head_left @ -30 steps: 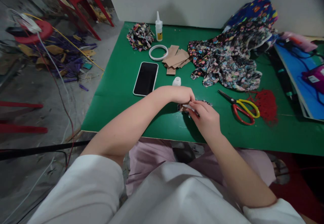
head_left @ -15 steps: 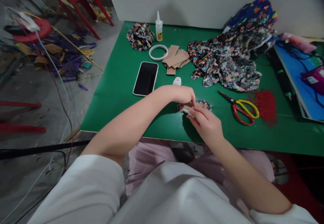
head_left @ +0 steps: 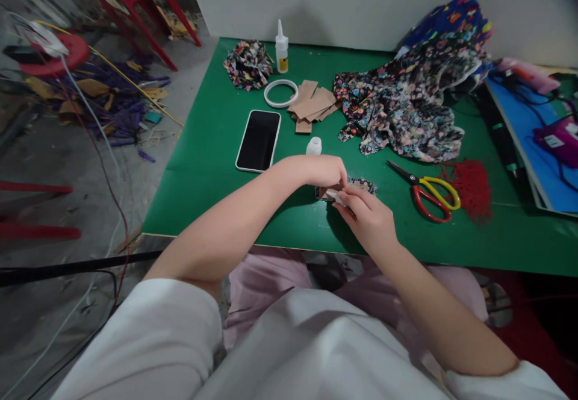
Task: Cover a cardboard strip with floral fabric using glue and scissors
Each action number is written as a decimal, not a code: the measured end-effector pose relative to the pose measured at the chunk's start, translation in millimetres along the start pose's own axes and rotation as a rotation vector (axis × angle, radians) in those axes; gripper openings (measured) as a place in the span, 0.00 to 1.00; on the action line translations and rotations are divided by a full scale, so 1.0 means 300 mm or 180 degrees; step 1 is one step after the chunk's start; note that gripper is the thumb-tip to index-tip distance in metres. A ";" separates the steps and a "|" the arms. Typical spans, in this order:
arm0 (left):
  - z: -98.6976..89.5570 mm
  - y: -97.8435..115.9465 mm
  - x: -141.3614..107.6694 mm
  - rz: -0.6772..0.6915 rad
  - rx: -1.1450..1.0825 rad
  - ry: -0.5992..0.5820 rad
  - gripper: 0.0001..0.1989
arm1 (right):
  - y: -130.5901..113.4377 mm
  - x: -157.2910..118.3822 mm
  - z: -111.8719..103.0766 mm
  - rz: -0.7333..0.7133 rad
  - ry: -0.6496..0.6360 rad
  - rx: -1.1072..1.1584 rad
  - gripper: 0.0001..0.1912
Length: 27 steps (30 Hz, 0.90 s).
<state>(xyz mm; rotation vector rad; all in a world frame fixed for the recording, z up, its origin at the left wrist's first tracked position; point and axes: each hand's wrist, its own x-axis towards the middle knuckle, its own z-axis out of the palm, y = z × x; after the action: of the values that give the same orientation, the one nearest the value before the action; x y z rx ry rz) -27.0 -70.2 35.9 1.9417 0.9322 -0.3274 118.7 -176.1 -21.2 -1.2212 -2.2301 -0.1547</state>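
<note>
A small piece of floral cloth with brown card on it (head_left: 369, 187) lies on the green table near its front edge. My left hand (head_left: 329, 171) is bent over its far side, fingers closed and pointing down at the card; what they pinch is hidden. From the right, my right hand (head_left: 371, 216) holds a small white object (head_left: 335, 196) between thumb and fingers, just above the card. Behind my left wrist stands a small white bottle (head_left: 314, 146). Brown card strips (head_left: 313, 103) are piled farther back, beside a white ring (head_left: 280, 104).
A phone (head_left: 258, 140) lies left of my hands. Scissors (head_left: 427, 190) and red threads (head_left: 473, 189) are on the right. Floral cloth (head_left: 401, 111) spreads at the back, with a glue bottle (head_left: 282, 56) and bunched cloth (head_left: 249, 64) at back left.
The view has shifted slightly. My hands stay at the card, with the white object in my right hand tilted a little differently.
</note>
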 end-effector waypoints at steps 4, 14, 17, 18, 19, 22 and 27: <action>0.003 -0.005 -0.001 0.0071 0.0037 0.0048 0.20 | 0.002 0.005 -0.001 0.0068 -0.0014 0.0029 0.08; 0.009 -0.009 0.009 0.0007 -0.0180 -0.0018 0.20 | -0.007 -0.003 -0.005 -0.0027 -0.0068 -0.0056 0.08; 0.009 -0.012 0.016 0.0031 -0.0136 0.0032 0.21 | -0.004 -0.015 -0.029 0.0010 -0.0108 0.0003 0.08; 0.008 -0.012 0.015 0.0026 -0.0084 0.0045 0.21 | -0.002 -0.008 -0.028 0.0033 -0.0058 0.0012 0.08; 0.008 -0.012 0.014 0.0017 -0.0033 0.0051 0.20 | 0.001 0.003 -0.023 0.0052 0.0004 0.0005 0.08; 0.009 -0.010 0.007 0.0017 -0.0015 0.0014 0.19 | 0.007 0.034 0.001 0.0079 0.0069 -0.0077 0.08; 0.011 -0.011 0.009 0.0032 -0.0133 0.0066 0.20 | 0.000 0.001 -0.012 -0.0024 -0.0001 -0.0060 0.08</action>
<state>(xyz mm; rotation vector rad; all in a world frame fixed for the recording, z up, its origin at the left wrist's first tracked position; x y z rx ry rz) -27.0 -70.6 30.4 1.9141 0.9353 -0.2803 120.1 -177.2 -18.1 -1.2230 -2.2386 -0.1790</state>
